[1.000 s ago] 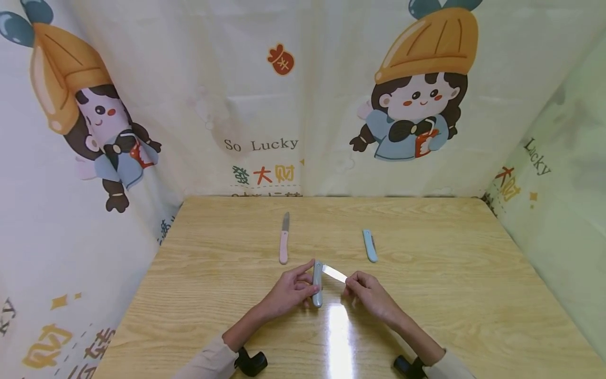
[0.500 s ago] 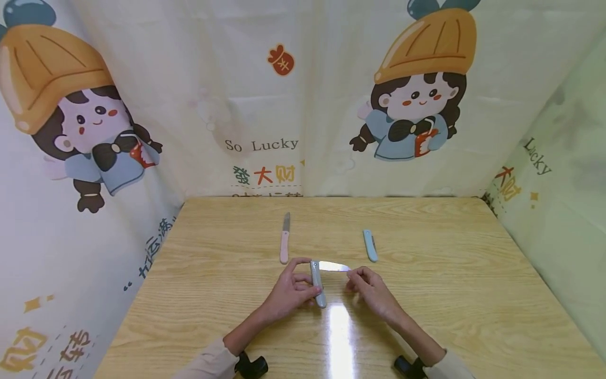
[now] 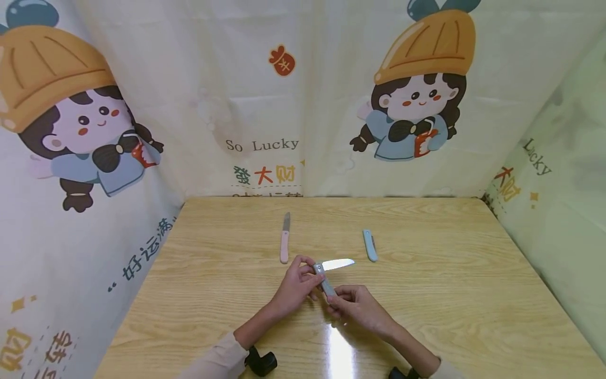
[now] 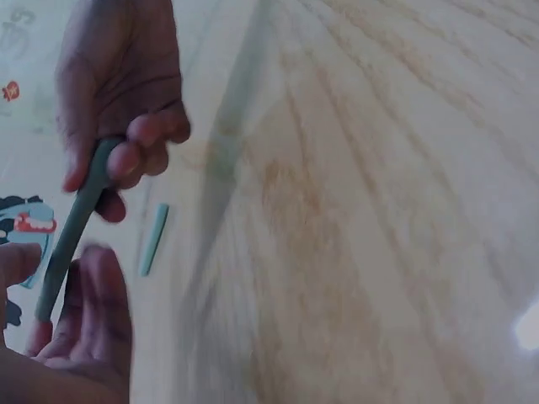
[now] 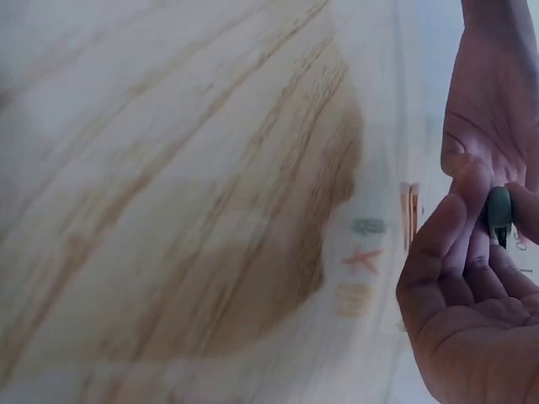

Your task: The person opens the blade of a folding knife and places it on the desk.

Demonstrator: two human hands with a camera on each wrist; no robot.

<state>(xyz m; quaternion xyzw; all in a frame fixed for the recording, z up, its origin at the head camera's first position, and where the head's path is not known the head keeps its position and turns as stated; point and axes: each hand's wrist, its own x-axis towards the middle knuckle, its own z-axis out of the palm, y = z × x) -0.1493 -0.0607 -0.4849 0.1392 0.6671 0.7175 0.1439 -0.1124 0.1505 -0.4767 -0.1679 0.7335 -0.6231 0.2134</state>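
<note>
Both hands hold a grey-green folding knife (image 3: 327, 287) over the table, its bright blade (image 3: 338, 264) swung out at an angle and pointing right. My left hand (image 3: 297, 285) pinches the handle near the pivot end. My right hand (image 3: 363, 308) pinches the handle's lower end between thumb and fingers. In the left wrist view the handle (image 4: 74, 220) spans the two hands, and the blade cannot be made out. Only the end of the handle (image 5: 500, 207) shows in the right wrist view, between the fingers.
Beyond my left hand a pink folding knife (image 3: 284, 246) lies with its blade out. A light blue folding knife (image 3: 370, 246), folded, lies further right. The wooden table (image 3: 454, 247) meets a printed curtain (image 3: 331, 105) at the back and sides.
My right hand has let go of the blade tip and moved down to the handle's lower end. The knife's handle has tilted, and the blade stands further out and slightly upward.
</note>
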